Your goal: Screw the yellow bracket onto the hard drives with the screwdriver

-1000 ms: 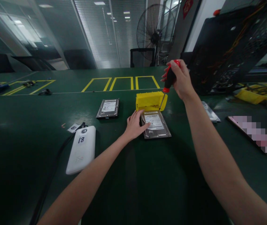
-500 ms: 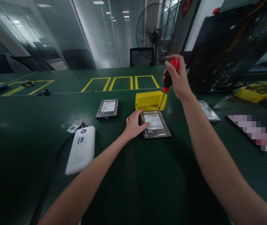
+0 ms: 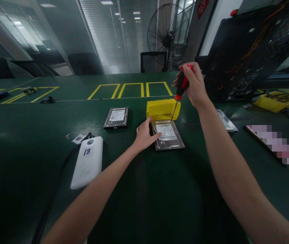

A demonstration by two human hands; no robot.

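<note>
A hard drive [image 3: 168, 134] with a white label lies flat on the green table, close against a yellow bin [image 3: 159, 107]. My left hand [image 3: 144, 135] grips its left side, thumb on the label and fingers along the far left edge, near the bin. In my right hand [image 3: 193, 83], closed around the handle, is a red and black screwdriver [image 3: 180, 86]. It tilts, its shaft running down to the drive's far right corner in front of the bin. The exact tip contact is too small to make out.
Left of the bin lies a second hard drive [image 3: 117, 117]. A white power bank [image 3: 87, 162] with a black cable rests nearer on the left. On the right are another drive [image 3: 226, 121], a pixelated flat object [image 3: 276, 145], a yellow tray [image 3: 273, 101] and a black computer case [image 3: 235, 61].
My right hand has turned about the screwdriver handle and its fingers have shifted; the shaft stays at the same corner. My left hand and the drive are nearly unmoved.
</note>
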